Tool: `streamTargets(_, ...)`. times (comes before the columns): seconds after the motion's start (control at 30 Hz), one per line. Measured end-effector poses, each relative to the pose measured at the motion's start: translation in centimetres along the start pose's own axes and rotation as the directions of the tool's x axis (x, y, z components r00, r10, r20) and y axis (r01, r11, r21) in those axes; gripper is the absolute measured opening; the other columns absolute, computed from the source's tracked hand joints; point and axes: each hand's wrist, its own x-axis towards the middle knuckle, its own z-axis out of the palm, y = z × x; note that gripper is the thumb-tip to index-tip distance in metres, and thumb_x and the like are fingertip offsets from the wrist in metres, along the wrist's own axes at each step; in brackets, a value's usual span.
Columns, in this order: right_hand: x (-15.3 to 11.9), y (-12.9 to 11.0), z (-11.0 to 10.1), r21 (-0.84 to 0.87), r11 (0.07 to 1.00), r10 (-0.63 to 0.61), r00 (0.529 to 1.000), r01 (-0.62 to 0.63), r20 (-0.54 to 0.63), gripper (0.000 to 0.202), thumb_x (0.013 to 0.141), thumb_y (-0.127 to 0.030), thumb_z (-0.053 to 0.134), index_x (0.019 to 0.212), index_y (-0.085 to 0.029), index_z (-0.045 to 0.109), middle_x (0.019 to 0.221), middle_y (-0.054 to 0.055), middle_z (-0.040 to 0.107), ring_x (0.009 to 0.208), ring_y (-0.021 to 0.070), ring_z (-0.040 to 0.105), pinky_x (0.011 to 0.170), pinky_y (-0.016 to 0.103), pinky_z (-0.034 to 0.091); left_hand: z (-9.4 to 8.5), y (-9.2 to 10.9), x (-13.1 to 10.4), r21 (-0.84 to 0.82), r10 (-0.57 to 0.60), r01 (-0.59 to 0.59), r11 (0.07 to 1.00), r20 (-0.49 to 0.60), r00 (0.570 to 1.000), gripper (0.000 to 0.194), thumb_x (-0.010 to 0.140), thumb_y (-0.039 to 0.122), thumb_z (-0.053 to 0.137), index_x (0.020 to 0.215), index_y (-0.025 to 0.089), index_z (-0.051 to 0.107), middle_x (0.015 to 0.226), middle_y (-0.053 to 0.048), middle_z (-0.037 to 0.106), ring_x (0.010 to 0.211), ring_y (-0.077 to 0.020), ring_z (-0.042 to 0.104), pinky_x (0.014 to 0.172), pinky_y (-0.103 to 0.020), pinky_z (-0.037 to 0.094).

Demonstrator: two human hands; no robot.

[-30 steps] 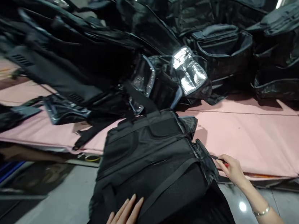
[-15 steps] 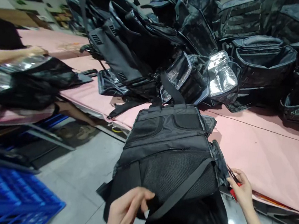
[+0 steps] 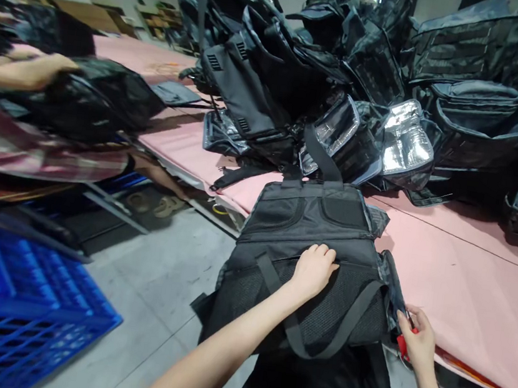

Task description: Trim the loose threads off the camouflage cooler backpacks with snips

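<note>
A black backpack (image 3: 312, 226) lies with its mesh back panel up, its far end on the pink table and its near end over my lap. My left hand (image 3: 314, 270) is closed at the seam above the mesh; what its fingers pinch is hidden. A loose black strap (image 3: 345, 337) loops across the mesh below it. At the bag's right side, my right hand (image 3: 415, 339) is closed on a small tool with red on it (image 3: 402, 346), beside the side flap (image 3: 392, 280).
Black bags (image 3: 262, 87) are piled along the pink table (image 3: 474, 289), some with silver lining (image 3: 407, 137). Another person's hand (image 3: 42, 70) holds a dark bag (image 3: 110, 100) at the left. A blue crate (image 3: 38, 299) stands on the floor at lower left.
My left hand has moved up from the strap's lower end to the seam above the mesh. The strap now hangs in a loop. At left, the other person's bag has turned dark side up.
</note>
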Motion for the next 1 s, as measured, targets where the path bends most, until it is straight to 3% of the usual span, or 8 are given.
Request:
streamTargets(0.13,-0.1,0.2,0.1,0.006,0.999,-0.037,0.999,0.037,-0.007,0.034,0.069,-0.041,0.069,0.091,-0.017,0.059,0.094,0.011,0.070,0.096,0.0260,0.064,0.089,0.040,0.050,0.1,-0.2,-0.5,-0.025,-0.023,0.023,0.999,0.008,1.000,0.014,0.084,0.031,0.056,0.084,0.018,0.060,0.087,-0.005,0.062,0.083,-0.0201,0.055,0.071,-0.032,0.041)
streamTargets(0.33,-0.3,1.1,0.3,0.068,0.997,0.027,0.999,-0.025,-0.028,0.038,0.067,-0.042,0.071,0.092,-0.016,0.058,0.097,0.011,0.070,0.096,0.0254,0.065,0.089,0.040,0.049,0.7,-0.1,-1.3,-0.056,-0.014,0.014,0.998,-0.002,1.000,0.024,0.086,0.039,0.050,0.084,0.019,0.061,0.086,-0.005,0.063,0.083,-0.0186,0.055,0.075,-0.031,0.040)
streamTargets(0.43,-0.5,1.1,0.5,0.068,0.998,0.015,0.999,-0.013,-0.029,0.037,0.067,-0.042,0.071,0.091,-0.016,0.058,0.094,0.010,0.070,0.091,0.0246,0.066,0.088,0.040,0.050,0.9,0.4,-0.9,-0.032,-0.046,0.046,0.998,-0.005,0.999,0.032,0.085,0.046,0.049,0.084,0.017,0.061,0.085,-0.007,0.064,0.083,-0.0206,0.057,0.075,-0.032,0.040)
streamTargets(0.53,-0.7,1.1,0.5,0.066,0.998,0.006,0.999,-0.004,-0.031,0.037,0.067,-0.041,0.070,0.091,-0.016,0.058,0.095,0.010,0.070,0.092,0.0245,0.065,0.088,0.039,0.050,0.9,1.0,0.1,0.001,-0.084,0.084,0.996,0.017,0.996,0.041,0.080,0.056,0.051,0.080,0.016,0.060,0.076,-0.009,0.063,0.074,-0.0233,0.059,0.065,-0.032,0.040)
streamTargets(0.73,-0.5,1.4,0.2,0.078,0.997,0.015,0.999,-0.013,-0.033,0.036,0.068,-0.039,0.071,0.092,-0.017,0.058,0.097,0.010,0.070,0.094,0.0236,0.065,0.087,0.036,0.051,0.9,0.8,1.0,-0.012,-0.004,0.004,1.000,0.030,1.000,0.027,0.088,0.039,0.044,0.081,0.020,0.061,0.077,-0.006,0.063,0.078,-0.0204,0.060,0.065,-0.029,0.038)
streamTargets(0.83,-0.5,1.2,0.1,0.064,0.998,0.002,1.000,-0.001,-0.024,0.036,0.069,-0.040,0.070,0.093,-0.017,0.057,0.099,0.010,0.069,0.097,0.0240,0.064,0.088,0.037,0.050,0.8,0.6,0.7,-0.029,-0.028,0.028,0.999,0.012,1.000,0.031,0.090,0.033,0.036,0.077,0.020,0.061,0.073,-0.005,0.062,0.074,-0.0185,0.058,0.065,-0.029,0.037)
streamTargets(1.0,-0.4,0.9,-0.3,0.002,1.000,-0.007,1.000,0.008,-0.011,0.037,0.070,-0.041,0.067,0.095,-0.016,0.057,0.098,0.011,0.069,0.095,0.0244,0.064,0.087,0.038,0.049,0.5,0.9,1.1,-0.060,-0.104,0.101,0.993,-0.043,0.994,0.024,0.085,0.028,0.040,0.073,0.021,0.061,0.079,-0.006,0.062,0.079,-0.0180,0.055,0.069,-0.028,0.037)
